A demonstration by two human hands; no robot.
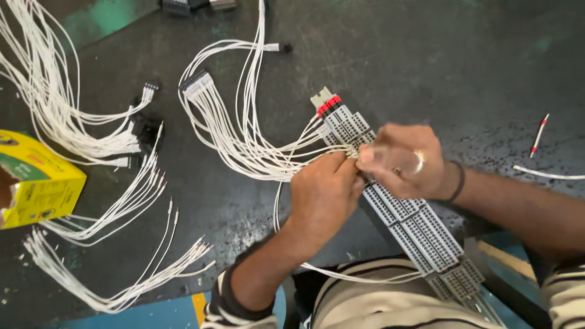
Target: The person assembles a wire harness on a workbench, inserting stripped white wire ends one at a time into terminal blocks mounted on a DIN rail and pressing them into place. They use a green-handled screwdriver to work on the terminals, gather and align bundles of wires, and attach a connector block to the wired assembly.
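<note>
Left hand (323, 195): fingers pinched shut on a white wire (277, 164) at the grey terminal strip (414, 225).
Right hand (399, 161): closed over the strip, steadying it.
Care: push each wire end in straight.

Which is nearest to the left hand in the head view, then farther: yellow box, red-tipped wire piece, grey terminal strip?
1. Grey terminal strip, touching the left hand, just right of it.
2. Red-tipped wire piece, far right on the table.
3. Yellow box, at the left edge.
</note>
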